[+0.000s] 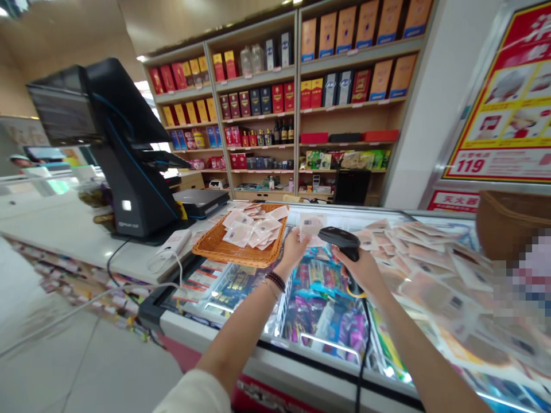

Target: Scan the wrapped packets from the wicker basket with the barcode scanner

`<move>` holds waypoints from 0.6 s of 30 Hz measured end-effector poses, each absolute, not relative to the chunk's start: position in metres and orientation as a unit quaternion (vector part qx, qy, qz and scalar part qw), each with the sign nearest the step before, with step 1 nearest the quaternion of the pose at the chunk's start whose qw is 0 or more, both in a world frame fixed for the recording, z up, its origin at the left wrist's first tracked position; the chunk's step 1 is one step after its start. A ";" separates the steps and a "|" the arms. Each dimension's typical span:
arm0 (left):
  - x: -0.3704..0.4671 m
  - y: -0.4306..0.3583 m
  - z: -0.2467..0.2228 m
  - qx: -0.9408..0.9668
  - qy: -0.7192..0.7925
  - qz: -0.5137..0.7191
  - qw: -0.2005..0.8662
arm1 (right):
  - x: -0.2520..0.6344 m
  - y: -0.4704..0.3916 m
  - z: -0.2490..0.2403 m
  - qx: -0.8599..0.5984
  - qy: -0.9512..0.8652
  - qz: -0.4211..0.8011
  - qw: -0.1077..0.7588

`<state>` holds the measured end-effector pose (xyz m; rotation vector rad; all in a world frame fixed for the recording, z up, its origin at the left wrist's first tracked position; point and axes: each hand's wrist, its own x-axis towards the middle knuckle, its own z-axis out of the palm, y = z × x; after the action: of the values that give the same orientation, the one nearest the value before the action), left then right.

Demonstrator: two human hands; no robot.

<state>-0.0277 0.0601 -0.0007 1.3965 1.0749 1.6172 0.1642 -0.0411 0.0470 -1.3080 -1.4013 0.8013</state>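
Between the fingers of my left hand (296,245) is a small clear packet (313,223) with a printed label, held up over the glass freezer top. My right hand (360,267) is wrapped around the handle of a black barcode scanner (340,236), whose head points toward the packet. From the scanner a black cable (365,338) hangs down over the freezer's front edge. Left of my left hand sits an orange wicker basket (210,248) with several similar packets (247,226) in it. A wide spread of loose packets (430,258) covers the glass right of my right hand.
A black checkout terminal (133,172) stands on the white counter (64,223) at left, with a white cable (142,285) running across. Under the freezer glass lie colourful packages (318,281). A brown container (512,223) stands at right. Shelves (297,115) of boxes rise behind.
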 end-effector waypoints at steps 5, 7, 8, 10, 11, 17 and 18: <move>-0.024 0.062 -0.034 0.581 0.446 0.586 0.348 | 0.163 -0.043 0.045 -0.583 -0.603 0.290 0.461; -0.026 0.064 -0.040 0.580 0.448 0.588 0.343 | 0.163 -0.044 0.046 -0.592 -0.608 0.288 0.443; -0.027 0.064 -0.042 0.579 0.446 0.591 0.341 | 0.162 -0.044 0.047 -0.595 -0.610 0.290 0.435; -0.028 0.065 -0.044 0.577 0.439 0.597 0.344 | 0.162 -0.045 0.048 -0.598 -0.614 0.292 0.425; -0.028 0.065 -0.044 0.576 0.435 0.598 0.347 | 0.162 -0.045 0.049 -0.600 -0.614 0.291 0.423; -0.028 0.063 -0.042 0.569 0.437 0.588 0.372 | 0.162 -0.045 0.047 -0.602 -0.617 0.282 0.421; -0.028 0.062 -0.042 0.567 0.437 0.588 0.378 | 0.162 -0.045 0.047 -0.601 -0.618 0.282 0.422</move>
<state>-0.0276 0.0623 -0.0422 1.4485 1.1164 1.5026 0.1621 -0.0454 0.0474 -1.5047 -1.5470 0.7054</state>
